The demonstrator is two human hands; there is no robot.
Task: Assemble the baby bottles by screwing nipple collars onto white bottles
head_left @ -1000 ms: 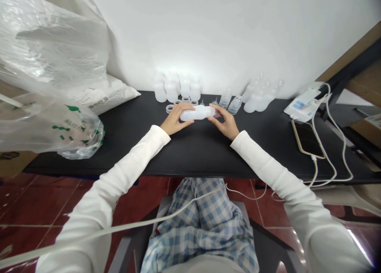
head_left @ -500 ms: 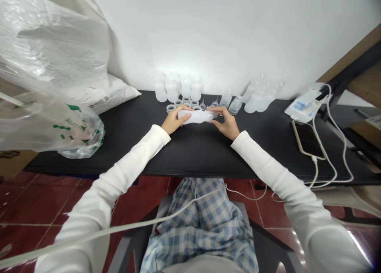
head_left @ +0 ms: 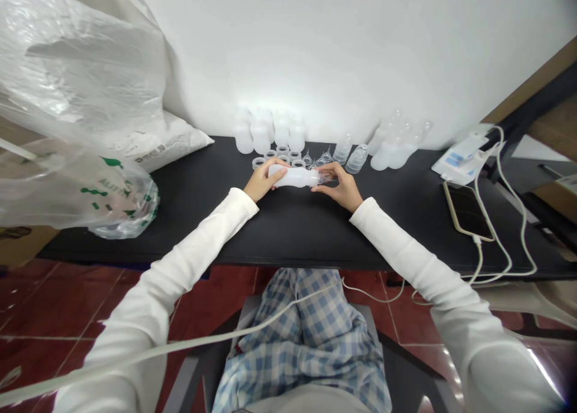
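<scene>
A white plastic bottle point(head_left: 293, 176) lies sideways just above the black table point(head_left: 297, 220), held between both hands. My left hand point(head_left: 262, 181) is wrapped round its base end. My right hand point(head_left: 340, 186) pinches a small clear cap or nipple point(head_left: 323, 178) at the bottle's neck. Just behind the hands lie several white rings point(head_left: 269, 156) and clear nipples point(head_left: 315, 158). Upright white bottles point(head_left: 265, 133) stand along the wall behind them.
More capped bottles point(head_left: 392, 145) lean against the wall at the back right. A phone point(head_left: 466, 210) on a white cable and a white packet point(head_left: 460, 157) lie at the right. Large plastic bags point(head_left: 76, 130) crowd the left end of the table.
The bottle has shifted slightly left and toward me between the hands. My right fingers have closed in on the clear piece at its neck.
</scene>
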